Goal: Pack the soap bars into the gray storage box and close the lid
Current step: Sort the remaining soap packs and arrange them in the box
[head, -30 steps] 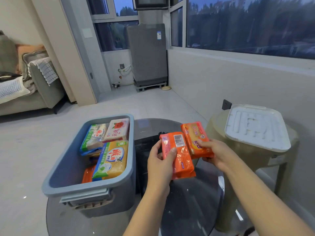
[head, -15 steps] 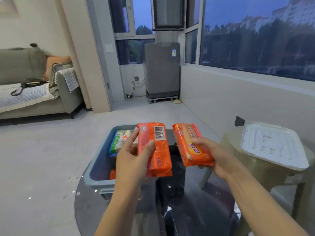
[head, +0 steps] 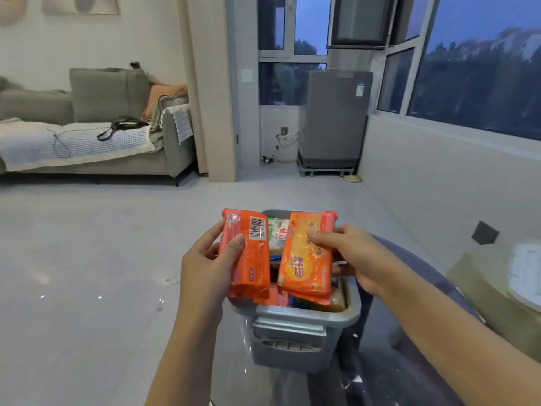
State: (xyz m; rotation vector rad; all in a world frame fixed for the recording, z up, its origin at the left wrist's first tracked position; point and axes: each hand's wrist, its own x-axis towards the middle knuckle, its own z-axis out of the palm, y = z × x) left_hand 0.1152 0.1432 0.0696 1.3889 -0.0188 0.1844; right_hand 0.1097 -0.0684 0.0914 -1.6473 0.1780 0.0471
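Note:
I hold two orange-wrapped soap bars side by side just above the open gray storage box [head: 301,320]. My left hand [head: 207,262] grips the bar with the barcode [head: 248,259]. My right hand [head: 351,253] grips the bar with the yellow print [head: 304,259]. Beneath them the box holds several other soap packs, among them a white and green one [head: 278,231]; most are hidden by the two bars. The white lid [head: 525,273] lies on a stool at the far right edge, apart from the box.
The box stands on a dark round glass table [head: 409,361]. A beige stool [head: 483,288] is right of the table. Light tiled floor spreads to the left. A gray sofa [head: 102,136] and a gray appliance [head: 333,118] stand at the back.
Both hands have carried the two orange bars leftward from over the table to directly above the box. The camera has tilted up, so the lid slid to the right edge.

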